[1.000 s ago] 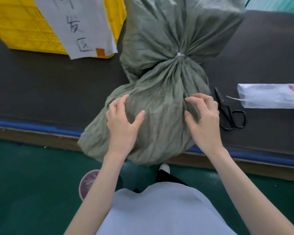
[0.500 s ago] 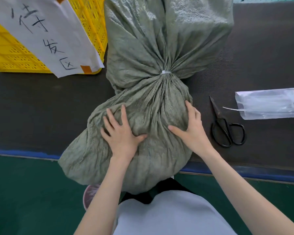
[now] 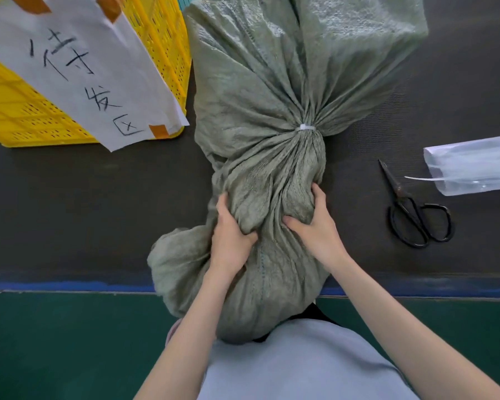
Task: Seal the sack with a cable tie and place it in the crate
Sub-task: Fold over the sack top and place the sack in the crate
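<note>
A grey-green woven sack (image 3: 272, 157) lies on the dark table (image 3: 84, 212), its bottom hanging over the near edge against my body. A white cable tie (image 3: 307, 127) cinches its neck, and the loose mouth fans out beyond. My left hand (image 3: 231, 235) grips the sack's left side, fingers dug into the cloth. On the right side my right hand (image 3: 315, 223) grips it the same way. The yellow perforated crate (image 3: 162, 33) stands at the far left, a white handwritten paper sign (image 3: 78, 70) taped across it.
Black scissors (image 3: 413, 215) lie on the table right of the sack. A clear plastic bag of cable ties (image 3: 474, 166) lies at the right edge. The table has a blue front edge (image 3: 70, 285); green floor (image 3: 55, 342) is below.
Both hands went from hovering with spread fingers, to lying flat on the sack, to gripping its sides. The bulge between them is now squeezed narrower. The view has moved closer.
</note>
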{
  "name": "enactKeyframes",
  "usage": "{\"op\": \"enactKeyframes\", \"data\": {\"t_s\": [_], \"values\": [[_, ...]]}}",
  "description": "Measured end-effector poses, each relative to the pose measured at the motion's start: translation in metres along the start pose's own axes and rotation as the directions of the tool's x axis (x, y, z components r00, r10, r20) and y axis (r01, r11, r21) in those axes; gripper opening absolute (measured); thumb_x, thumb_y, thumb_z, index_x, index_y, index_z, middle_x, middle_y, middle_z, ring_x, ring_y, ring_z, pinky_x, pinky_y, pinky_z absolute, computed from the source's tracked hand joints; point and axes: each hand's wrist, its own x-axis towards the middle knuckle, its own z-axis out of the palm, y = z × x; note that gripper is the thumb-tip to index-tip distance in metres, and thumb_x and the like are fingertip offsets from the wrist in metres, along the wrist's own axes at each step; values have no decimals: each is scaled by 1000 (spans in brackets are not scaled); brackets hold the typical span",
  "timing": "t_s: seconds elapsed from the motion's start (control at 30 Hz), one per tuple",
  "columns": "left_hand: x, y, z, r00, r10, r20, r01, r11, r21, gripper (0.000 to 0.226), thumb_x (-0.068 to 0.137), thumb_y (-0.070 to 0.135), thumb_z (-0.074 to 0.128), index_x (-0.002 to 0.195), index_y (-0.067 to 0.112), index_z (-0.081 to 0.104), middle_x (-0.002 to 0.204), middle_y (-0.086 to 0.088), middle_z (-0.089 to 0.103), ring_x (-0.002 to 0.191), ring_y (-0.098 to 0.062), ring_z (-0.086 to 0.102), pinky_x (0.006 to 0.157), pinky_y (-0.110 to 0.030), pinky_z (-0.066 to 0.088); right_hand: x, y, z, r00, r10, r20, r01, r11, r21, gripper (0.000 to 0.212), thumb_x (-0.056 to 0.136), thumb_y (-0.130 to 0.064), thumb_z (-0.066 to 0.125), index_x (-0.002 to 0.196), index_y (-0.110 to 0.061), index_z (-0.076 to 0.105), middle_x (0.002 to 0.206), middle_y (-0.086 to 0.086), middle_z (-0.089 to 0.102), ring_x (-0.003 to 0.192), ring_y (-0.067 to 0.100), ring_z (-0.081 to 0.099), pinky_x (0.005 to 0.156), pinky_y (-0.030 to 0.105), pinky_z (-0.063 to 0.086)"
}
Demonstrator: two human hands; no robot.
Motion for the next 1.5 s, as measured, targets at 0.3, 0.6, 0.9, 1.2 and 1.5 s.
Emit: {"op": "enactKeyframes", "data": {"t_s": [0.3, 0.6, 0.9, 1.2, 1.5], "values": [[-11, 13, -21, 894, 271, 356, -169, 941, -292, 69, 80, -5, 61, 139, 24, 39, 123, 19, 56, 119, 5, 49, 104, -13, 34, 14, -35, 6, 960, 195, 202, -264, 872, 412, 61, 79, -14, 73, 133, -19, 44, 111, 2, 66, 98, 15, 66, 79, 31, 54], [-51, 23, -62, 901, 423, -90, -385, 879, 280, 104, 63, 72, 60, 144, 30, 9, 153, 1, 13, 143, -20, 11, 112, -46, 9, 13, -80, 31, 986, 164, 20, -124, 652, 748, 34, 83, 8, 51, 112, -9, 59, 83, 8, 67, 75, 19, 67, 65, 28, 57], [2, -1, -60, 969, 211, -131, -183, 963, 197, 122, 68, 45, 75, 145, 33, -20, 145, -6, 43, 122, -30, 51, 98, -55, 40, 5, -91, 33, 957, 233, 175, -273, 505, 819, 41, 85, -3, 46, 125, -1, 53, 105, 16, 66, 97, 29, 67, 82, 45, 57], [55, 56, -83, 490, 859, -146, -716, 492, 495, 29, 81, 22, 64, 106, 13, 54, 128, -13, 42, 113, -30, 44, 89, -42, 34, -7, -73, -5, 961, 91, 262, -276, 407, 871, 38, 80, -6, 44, 113, -8, 63, 117, 10, 68, 107, 27, 66, 85, 42, 55], [67, 104, -89, -29, 915, 402, -878, -215, 427, 79, 81, 10, 60, 138, 29, 8, 147, -12, 18, 138, -36, 22, 112, -51, 23, -2, -51, -26, 996, 61, 59, -78, 933, 352, 11, 89, -16, 59, 98, -18, 66, 93, -3, 73, 90, 15, 66, 74, 34, 54]]}}
